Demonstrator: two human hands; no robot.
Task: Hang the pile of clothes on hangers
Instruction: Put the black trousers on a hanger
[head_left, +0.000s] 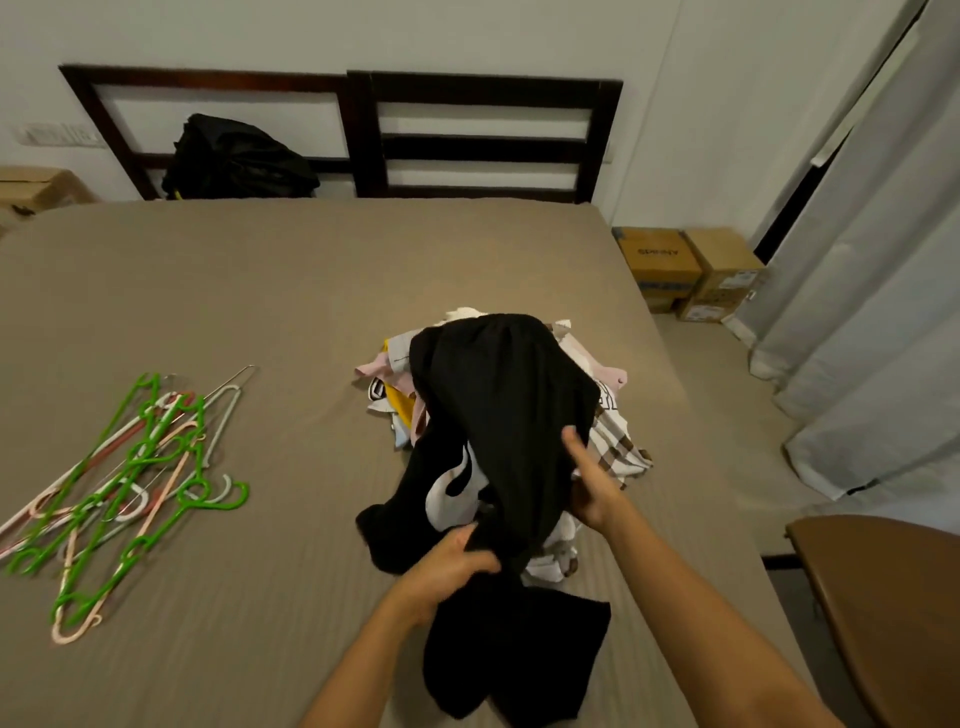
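Gripping limp black garment (498, 405): left hand (452, 564) is bunching its hem, right hand (592, 483) is pinching its edge over the rumpled clothes pile (618, 447); thin plastic hangers (156, 460) are lying well apart.

- taupe bed sheet (260, 291): matt cloth with a fine ribbed stripe, lightly creased.
- black garment (498, 395): soft, limp, matt cloth; white printed patch with a flat finish.
- pile of mixed clothes (621, 452): matt cloth in pink, yellow and brown-checked pieces.
- heap of green, pink and white hangers (130, 483): moulded plastic, smooth, slight gloss.
- thin grey wire hanger (231, 383): looks like metal, smooth.
- dark slatted headboard (483, 85): wood, smooth, low sheen.
- black bag (234, 156): crumpled cloth, faint sheen.
- brown boxes (722, 265): matt cardboard with paper labels.
- pale grey curtains (857, 260): matt cloth in soft folds.
- brown curved seat (893, 597): smooth, faint gloss; material unclear.
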